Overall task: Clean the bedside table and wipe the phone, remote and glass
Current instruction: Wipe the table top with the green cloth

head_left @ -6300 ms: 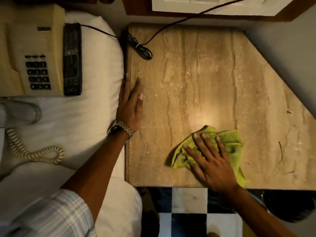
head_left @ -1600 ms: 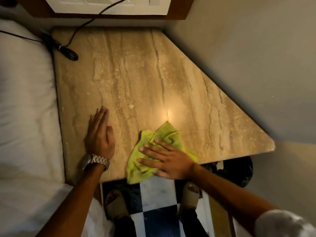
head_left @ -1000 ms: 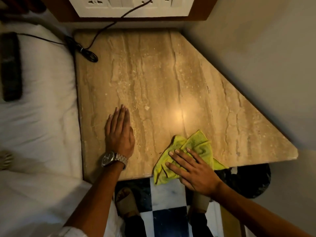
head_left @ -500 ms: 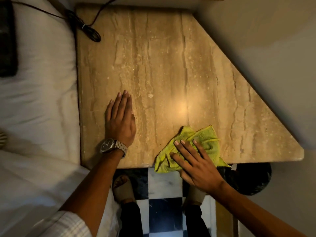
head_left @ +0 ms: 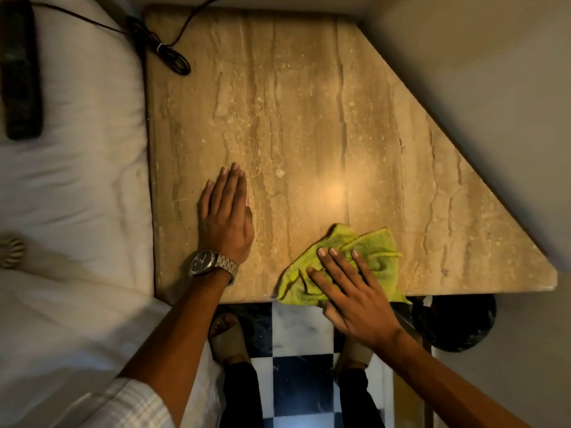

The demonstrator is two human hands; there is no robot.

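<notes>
The beige marble bedside table (head_left: 309, 103) fills the middle of the head view. My right hand (head_left: 352, 291) presses flat on a crumpled yellow-green cloth (head_left: 370, 254) at the table's front edge, fingers spread. My left hand (head_left: 227, 217), with a metal watch on its wrist, lies flat on the marble to the left, holding nothing. The dark remote (head_left: 20, 72) rests on the white pillow (head_left: 77, 143) at far left. A bit of the phone's coiled cord (head_left: 10, 251) shows at the left edge. The phone body and the glass are out of view.
A black cable (head_left: 167, 54) with a tied coil lies at the table's back left corner. A small chip or crumb (head_left: 279, 173) sits mid-table. Grey walls close in on the right. Below are a checkered floor (head_left: 299, 329), my sandalled feet and a dark round object (head_left: 457, 322).
My right hand and the cloth have slid slightly right along the front edge. My left hand stays flat in the same place. The view has shifted only a little.
</notes>
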